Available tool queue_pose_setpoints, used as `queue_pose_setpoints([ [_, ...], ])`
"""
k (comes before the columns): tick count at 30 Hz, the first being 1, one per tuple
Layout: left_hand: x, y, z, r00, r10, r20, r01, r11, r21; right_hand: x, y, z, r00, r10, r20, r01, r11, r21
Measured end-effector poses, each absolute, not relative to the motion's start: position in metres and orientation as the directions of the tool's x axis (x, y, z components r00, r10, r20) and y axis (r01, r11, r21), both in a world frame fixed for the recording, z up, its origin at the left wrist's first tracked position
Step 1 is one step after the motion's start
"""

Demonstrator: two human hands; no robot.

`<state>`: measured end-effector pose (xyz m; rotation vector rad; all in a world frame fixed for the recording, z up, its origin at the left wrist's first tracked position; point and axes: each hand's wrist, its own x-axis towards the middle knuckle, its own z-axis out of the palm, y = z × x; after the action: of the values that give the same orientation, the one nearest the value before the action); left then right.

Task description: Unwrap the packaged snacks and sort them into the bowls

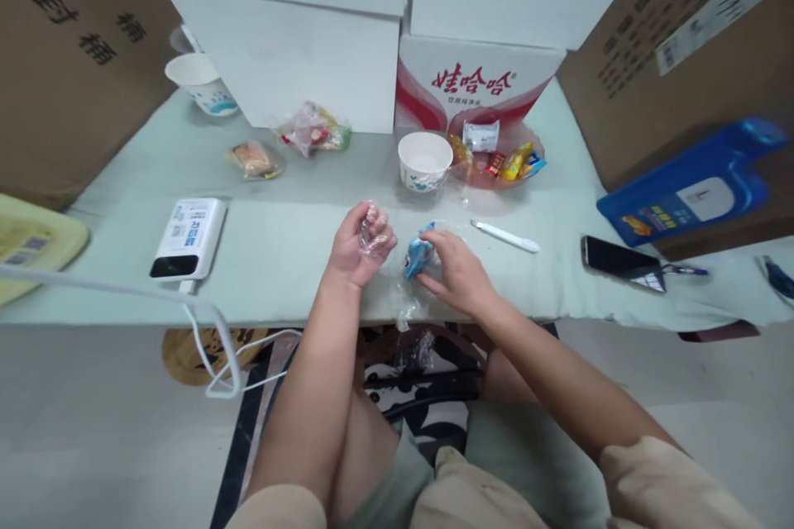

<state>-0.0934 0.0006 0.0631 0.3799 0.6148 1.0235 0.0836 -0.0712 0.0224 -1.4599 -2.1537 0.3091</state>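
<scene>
My left hand [361,246] is turned palm up with its fingers curled around a crumpled clear plastic wrapper [373,233]. To its right, my right hand [456,269] grips a small blue snack packet [417,254] between thumb and fingers, just above the table. More clear plastic film [406,314] hangs at the table's front edge below the packet. Behind my hands stands a white paper cup [425,161], and beside it a clear pinkish bowl [490,180] holds several wrapped snacks. A white utility knife [505,236] lies to the right of my right hand.
A white power bank [189,238] with a cable lies at left. Wrapped snacks [315,131] and a packaged bun [254,159] sit farther back, near another paper cup [202,84]. A phone [624,261] and a blue bottle-shaped container [691,182] are at right. White boxes [291,58] wall the back.
</scene>
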Motion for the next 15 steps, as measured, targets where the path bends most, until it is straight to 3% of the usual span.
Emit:
queue_pose_setpoints([
  [5, -0.095, 0.017, 0.052, 0.005, 0.884, -0.468, -0.688, 0.342, 0.64, 0.116, -0.082, 0.041, -0.164, 0.869, 0.466, 0.784, 0.402, -0.474],
  [9, -0.09, 0.024, 0.048, -0.026, 0.871, -0.491, -0.669, 0.35, 0.656, 0.177, -0.046, 0.074, -0.008, 0.837, 0.547, 0.732, 0.377, -0.568],
  [13, -0.084, 0.029, 0.047, -0.007, 0.89, -0.455, -0.616, 0.355, 0.703, 0.237, 0.03, 0.106, 0.25, 0.922, 0.297, 0.532, 0.125, -0.837],
  [15, -0.082, 0.032, 0.046, -0.01, 0.892, -0.451, -0.596, 0.357, 0.719, 0.254, 0.065, 0.118, 0.345, 0.929, 0.133, 0.406, -0.019, -0.914],
])
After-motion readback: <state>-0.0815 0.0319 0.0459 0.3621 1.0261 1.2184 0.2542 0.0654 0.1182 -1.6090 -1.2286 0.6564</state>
